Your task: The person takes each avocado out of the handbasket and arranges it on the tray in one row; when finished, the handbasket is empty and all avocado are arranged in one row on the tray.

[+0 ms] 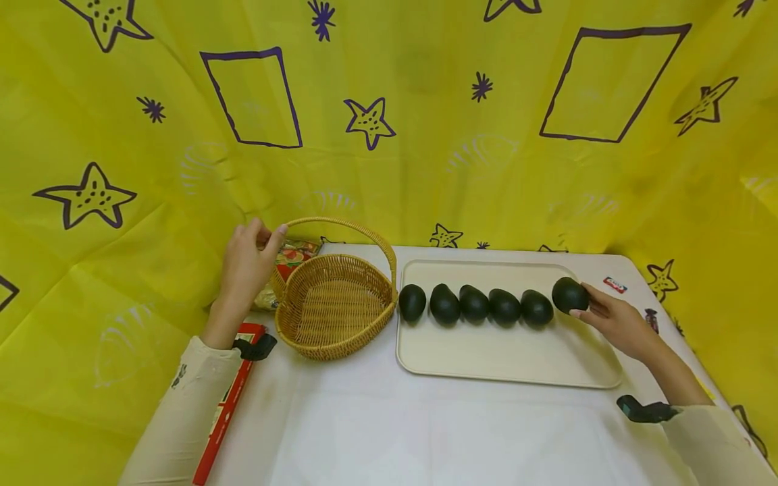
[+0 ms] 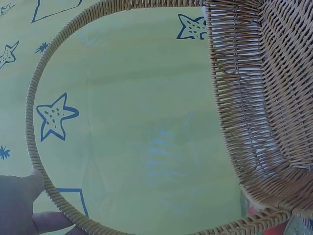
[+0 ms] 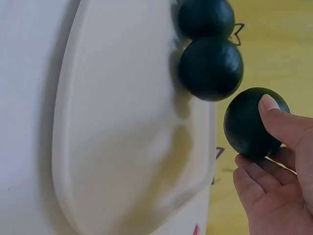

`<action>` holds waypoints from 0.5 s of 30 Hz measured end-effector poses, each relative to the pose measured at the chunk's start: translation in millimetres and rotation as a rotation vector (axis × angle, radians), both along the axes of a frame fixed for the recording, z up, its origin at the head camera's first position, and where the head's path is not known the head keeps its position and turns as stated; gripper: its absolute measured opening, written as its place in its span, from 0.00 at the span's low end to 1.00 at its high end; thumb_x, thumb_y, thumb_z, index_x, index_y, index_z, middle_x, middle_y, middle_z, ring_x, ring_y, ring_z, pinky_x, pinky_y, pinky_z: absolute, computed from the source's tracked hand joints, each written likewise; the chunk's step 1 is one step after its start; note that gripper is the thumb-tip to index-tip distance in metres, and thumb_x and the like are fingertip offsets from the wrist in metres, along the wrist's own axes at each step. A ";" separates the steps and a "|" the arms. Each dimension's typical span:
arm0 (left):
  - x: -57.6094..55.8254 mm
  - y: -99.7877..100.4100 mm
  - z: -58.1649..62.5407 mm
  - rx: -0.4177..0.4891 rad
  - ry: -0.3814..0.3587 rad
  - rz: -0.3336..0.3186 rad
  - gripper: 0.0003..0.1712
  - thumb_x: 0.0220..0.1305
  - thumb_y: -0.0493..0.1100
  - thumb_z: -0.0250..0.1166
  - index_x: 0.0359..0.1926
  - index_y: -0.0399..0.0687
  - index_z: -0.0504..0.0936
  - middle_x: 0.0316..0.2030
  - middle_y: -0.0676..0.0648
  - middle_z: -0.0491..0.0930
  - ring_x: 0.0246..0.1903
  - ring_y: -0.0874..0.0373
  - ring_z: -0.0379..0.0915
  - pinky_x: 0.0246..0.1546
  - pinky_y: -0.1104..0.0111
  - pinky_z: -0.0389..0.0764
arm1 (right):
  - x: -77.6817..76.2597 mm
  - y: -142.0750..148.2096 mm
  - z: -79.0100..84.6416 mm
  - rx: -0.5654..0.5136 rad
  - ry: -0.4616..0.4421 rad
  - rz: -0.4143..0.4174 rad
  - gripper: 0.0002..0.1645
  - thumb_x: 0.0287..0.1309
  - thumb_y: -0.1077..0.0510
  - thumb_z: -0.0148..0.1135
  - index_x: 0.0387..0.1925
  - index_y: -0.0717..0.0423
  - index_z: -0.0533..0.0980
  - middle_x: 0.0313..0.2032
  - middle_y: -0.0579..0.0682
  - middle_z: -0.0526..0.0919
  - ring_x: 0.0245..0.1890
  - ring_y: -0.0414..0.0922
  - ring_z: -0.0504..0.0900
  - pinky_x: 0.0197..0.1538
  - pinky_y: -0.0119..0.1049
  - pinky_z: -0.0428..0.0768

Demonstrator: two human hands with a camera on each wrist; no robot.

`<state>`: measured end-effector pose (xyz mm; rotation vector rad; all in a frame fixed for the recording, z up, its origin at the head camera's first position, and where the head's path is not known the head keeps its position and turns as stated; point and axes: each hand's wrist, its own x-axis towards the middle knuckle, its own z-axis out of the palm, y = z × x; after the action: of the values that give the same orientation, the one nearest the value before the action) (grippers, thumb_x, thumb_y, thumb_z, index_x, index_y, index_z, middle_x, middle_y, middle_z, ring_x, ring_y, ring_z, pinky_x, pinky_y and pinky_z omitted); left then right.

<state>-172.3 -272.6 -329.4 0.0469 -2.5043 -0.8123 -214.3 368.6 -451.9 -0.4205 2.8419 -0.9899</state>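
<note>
With thumb and fingertips, my left hand point(image 1: 246, 260) pinches the handle point(image 2: 30, 112) of a heart-shaped wicker basket point(image 1: 331, 307). Nothing lies inside the basket, and its handle arches up over it. My right hand point(image 1: 621, 325) grips a dark green avocado point(image 1: 569, 295) above the right end of a cream tray point(image 1: 486, 358). In the right wrist view the thumb point(image 3: 274, 115) presses on top of this avocado, with the fingers under it. Several more avocados point(image 1: 504, 307) form a row across the tray, the leftmost right by the basket.
Behind the basket at left lie colourful packets point(image 1: 298, 253). A long red box point(image 1: 227, 412) lies by the left forearm. Near the tray's back right corner is a small red and blue label point(image 1: 615, 284) on the white table point(image 1: 377, 432). Yellow patterned cloth point(image 1: 413, 175) hangs around the table.
</note>
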 end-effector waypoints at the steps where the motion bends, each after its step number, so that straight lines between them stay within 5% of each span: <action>1: -0.1 -0.3 -0.1 -0.001 0.000 0.001 0.30 0.81 0.63 0.55 0.39 0.38 0.74 0.40 0.36 0.74 0.40 0.42 0.69 0.40 0.57 0.67 | -1.5 1.9 -2.3 0.009 -0.004 0.000 0.50 0.78 0.44 0.60 0.81 0.71 0.50 0.73 0.81 0.59 0.69 0.77 0.66 0.50 0.11 0.70; 4: -0.3 -1.0 -0.3 -0.001 -0.005 0.003 0.30 0.81 0.63 0.54 0.39 0.38 0.74 0.40 0.36 0.74 0.40 0.42 0.69 0.40 0.56 0.67 | -4.9 5.8 -8.9 0.034 -0.002 0.002 0.49 0.78 0.46 0.61 0.79 0.74 0.51 0.71 0.82 0.61 0.69 0.77 0.67 0.53 0.16 0.74; 8: -0.9 -1.1 -0.2 -0.002 -0.011 0.004 0.30 0.81 0.63 0.54 0.40 0.38 0.75 0.42 0.35 0.75 0.42 0.41 0.70 0.42 0.55 0.69 | -8.7 8.7 -17.3 0.052 0.007 0.008 0.48 0.77 0.48 0.62 0.77 0.77 0.53 0.69 0.84 0.61 0.67 0.77 0.68 0.64 0.50 0.77; 10: -0.9 -1.3 -0.1 -0.005 -0.013 0.004 0.30 0.81 0.63 0.54 0.41 0.37 0.75 0.43 0.35 0.76 0.43 0.41 0.71 0.44 0.54 0.70 | -10.8 9.6 -21.1 0.054 0.000 0.009 0.48 0.77 0.48 0.62 0.77 0.77 0.53 0.69 0.85 0.60 0.67 0.78 0.68 0.63 0.57 0.74; 11: -0.9 -1.2 0.0 -0.005 -0.014 0.004 0.31 0.81 0.63 0.54 0.42 0.37 0.75 0.43 0.34 0.76 0.43 0.41 0.71 0.44 0.53 0.70 | -11.9 9.8 -22.8 0.052 -0.005 0.009 0.48 0.77 0.48 0.62 0.77 0.77 0.53 0.69 0.85 0.60 0.68 0.78 0.68 0.62 0.58 0.74; 15: -0.5 -1.2 0.1 -0.002 -0.019 0.006 0.30 0.81 0.63 0.54 0.42 0.37 0.75 0.43 0.34 0.76 0.43 0.41 0.71 0.44 0.53 0.70 | -17.2 10.3 -28.0 0.019 -0.018 0.022 0.48 0.77 0.49 0.63 0.78 0.77 0.52 0.70 0.85 0.59 0.68 0.77 0.66 0.60 0.25 0.77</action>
<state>-172.8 -273.7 -329.3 0.0622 -2.5218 -0.8105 -231.6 379.0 -479.9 -0.4385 2.8219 -0.9569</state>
